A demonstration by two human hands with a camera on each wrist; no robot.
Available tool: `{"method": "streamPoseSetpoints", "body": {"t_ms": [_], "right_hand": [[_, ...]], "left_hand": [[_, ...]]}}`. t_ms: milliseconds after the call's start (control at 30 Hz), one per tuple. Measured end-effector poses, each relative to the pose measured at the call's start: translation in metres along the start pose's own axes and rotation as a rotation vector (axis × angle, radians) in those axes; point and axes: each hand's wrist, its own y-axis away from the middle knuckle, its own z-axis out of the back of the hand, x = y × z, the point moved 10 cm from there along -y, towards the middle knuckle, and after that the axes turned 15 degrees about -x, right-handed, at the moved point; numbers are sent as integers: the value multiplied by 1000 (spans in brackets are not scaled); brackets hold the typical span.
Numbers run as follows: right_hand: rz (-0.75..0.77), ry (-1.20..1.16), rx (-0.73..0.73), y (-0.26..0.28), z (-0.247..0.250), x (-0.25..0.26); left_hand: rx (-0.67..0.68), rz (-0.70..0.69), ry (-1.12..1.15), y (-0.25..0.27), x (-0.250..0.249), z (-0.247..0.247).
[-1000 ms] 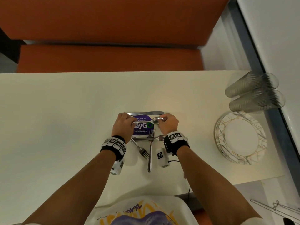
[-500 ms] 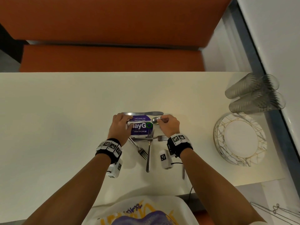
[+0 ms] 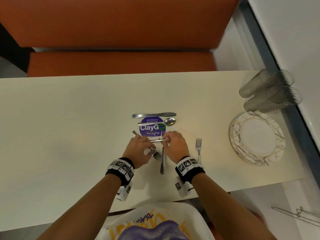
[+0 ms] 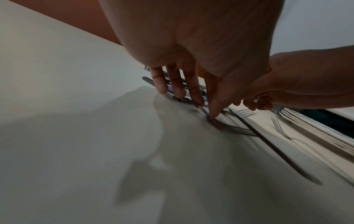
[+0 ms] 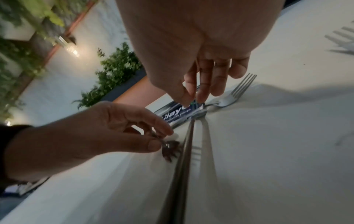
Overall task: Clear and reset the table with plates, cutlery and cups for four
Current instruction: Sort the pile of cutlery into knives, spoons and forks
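Both hands have dropped back from the spoon (image 3: 169, 121) toward the near fork pile; white surface (image 3: 69, 118) carries the plate stack (image 3: 256, 141) and tumblers (image 3: 270, 90) at far right, cutlery mid-surface by the purple sticker (image 3: 152, 127). Left hand (image 3: 139, 149) pinches the angled fork (image 3: 156, 155) at its neck, right hand (image 3: 175, 144) pinches a crosswise utensil (image 3: 158, 140). Thin, stiff, slick steel lying flat: probably light, best nipped at the neck or handle edge.
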Motion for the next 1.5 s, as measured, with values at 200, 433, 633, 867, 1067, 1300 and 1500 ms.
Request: {"method": "streamPoseSetpoints", "body": {"t_ms": [200,433,633,867,1067,1300,1500], "right_hand": [[-80,6,40,20,-7,-15],[-218,-11,94,40,-4,-28],[-278,-163,-29,40,13,-18],[-351,-420,-54,21,25,17],[-244,-422,-130,-8,56,29],[-257,-436,-132,-18,65,8],[-267,89,15,-7,38,-54]], "left_hand": [[40,13,-84,11,0,-2],[144,103,-75,27,8,-3],[18,307,221,23,18,22],[-109,468,461,6,3,34],[-92,471,581,11,-21,21],[-128,558,562,14,-14,2],[-147,637,596,16,-5,-1]]}}
